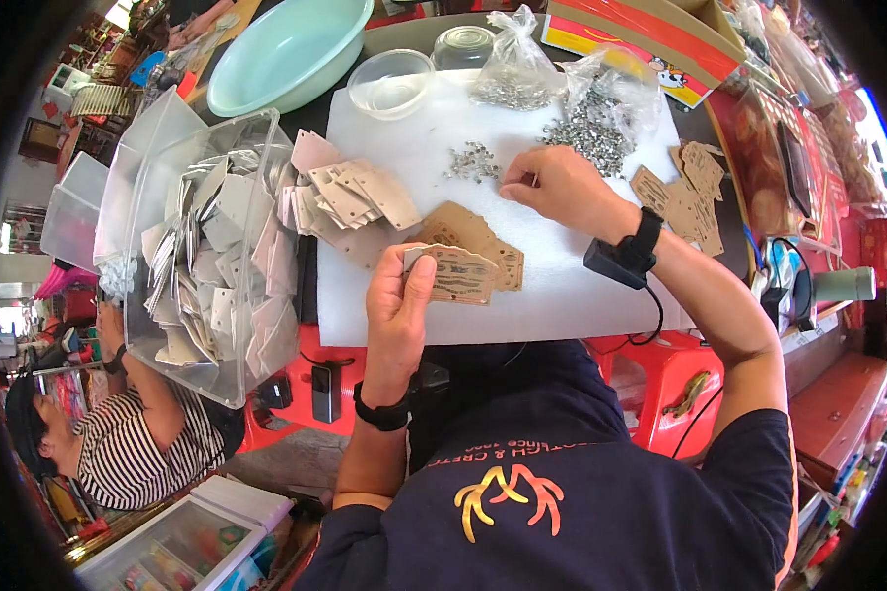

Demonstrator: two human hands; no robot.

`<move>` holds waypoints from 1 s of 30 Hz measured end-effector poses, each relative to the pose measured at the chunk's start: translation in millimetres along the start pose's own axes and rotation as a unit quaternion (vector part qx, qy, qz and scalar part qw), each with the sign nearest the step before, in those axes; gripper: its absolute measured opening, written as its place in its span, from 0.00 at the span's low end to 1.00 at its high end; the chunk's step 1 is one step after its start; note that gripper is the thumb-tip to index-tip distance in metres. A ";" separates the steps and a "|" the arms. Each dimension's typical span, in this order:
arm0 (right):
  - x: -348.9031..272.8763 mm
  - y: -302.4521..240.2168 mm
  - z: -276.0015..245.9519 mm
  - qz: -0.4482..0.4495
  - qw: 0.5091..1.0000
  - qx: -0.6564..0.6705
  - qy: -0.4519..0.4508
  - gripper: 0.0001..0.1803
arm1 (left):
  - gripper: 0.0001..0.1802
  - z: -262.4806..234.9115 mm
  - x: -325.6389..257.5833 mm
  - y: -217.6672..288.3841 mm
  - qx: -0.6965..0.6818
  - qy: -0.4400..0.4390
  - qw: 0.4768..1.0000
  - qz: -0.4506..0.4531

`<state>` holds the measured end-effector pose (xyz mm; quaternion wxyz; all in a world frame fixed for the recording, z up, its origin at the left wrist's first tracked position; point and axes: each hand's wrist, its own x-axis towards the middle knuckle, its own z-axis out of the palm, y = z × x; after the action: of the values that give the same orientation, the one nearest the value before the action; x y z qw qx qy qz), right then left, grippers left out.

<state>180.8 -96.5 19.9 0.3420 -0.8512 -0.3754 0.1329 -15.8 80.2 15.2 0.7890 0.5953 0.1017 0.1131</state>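
Note:
My left hand (396, 310) is closed on a brown printed card (463, 274) with a wavy top edge, thumb on its face. Just beyond it more brown cards (461, 227) lie overlapped on the white sheet (365, 320). My right hand (574, 192) is lowered over the sheet with its fingers curled into a pinch; whatever is between the fingertips is too small or hidden. A small scatter of shiny metal pieces (473, 162) lies left of those fingers. Behind that hand a larger heap of metal pieces (589, 138) spills from a clear bag (616, 84).
Pale cards (365, 192) are fanned at the left, beside a clear tub (229, 386) full of them. Brown cards (682, 202) lie at the right. A light-blue basin (291, 54), a clear bowl (392, 87) and a cardboard box (650, 39) stand behind. A person in stripes (143, 443) is at far left.

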 end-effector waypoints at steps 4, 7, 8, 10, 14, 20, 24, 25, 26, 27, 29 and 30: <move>-0.1 -4.2 8.6 -0.019 0.990 -0.140 0.029 0.06 | 0.09 2.0 0.3 1.5 -0.005 -0.002 1.000 0.003; -4.0 -9.8 1.1 -0.050 0.980 -0.191 0.023 0.06 | 0.09 3.6 0.4 3.7 0.001 0.000 1.000 0.005; -6.2 -11.7 -4.3 -0.063 0.974 -0.218 0.012 0.07 | 0.08 4.3 0.6 5.0 0.003 0.000 1.000 0.008; -12.0 -10.9 -15.1 -0.049 0.960 -0.273 -0.038 0.07 | 0.09 6.6 1.8 8.2 0.006 -0.003 1.000 0.003; -29.9 -7.1 -15.5 -0.068 0.940 -0.327 -0.066 0.05 | 0.09 8.7 7.7 5.5 -0.002 -0.019 1.000 -0.003; -40.5 -0.1 -5.3 -0.072 0.963 -0.257 0.027 0.05 | 0.09 31.3 17.0 16.9 -0.018 -0.044 0.999 0.009; -41.7 -2.1 -12.6 -0.026 0.958 -0.284 0.031 0.07 | 0.09 38.3 20.6 17.3 0.005 -0.061 0.998 0.033; -42.9 -1.7 -11.6 -0.024 0.958 -0.283 0.032 0.07 | 0.09 42.3 20.7 20.5 0.011 -0.066 0.997 0.032; -43.9 -2.0 -9.5 -0.032 0.957 -0.285 0.038 0.07 | 0.09 45.7 21.0 22.5 0.017 -0.071 0.997 0.031; -44.2 -2.6 -7.4 -0.042 0.956 -0.287 0.044 0.08 | 0.09 47.7 21.1 23.5 0.018 -0.071 0.997 0.030; -44.7 -2.8 -4.7 -0.046 0.956 -0.285 0.049 0.07 | 0.09 50.6 22.5 24.2 0.052 -0.075 0.995 0.045; -45.6 -1.9 -3.4 -0.049 0.956 -0.285 0.054 0.07 | 0.09 51.7 23.9 22.6 0.052 -0.075 0.995 0.043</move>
<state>150.2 -130.4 22.3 0.1110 -0.8997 -0.4199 -0.0430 21.0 46.1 50.3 0.7565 0.6464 0.0217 0.0966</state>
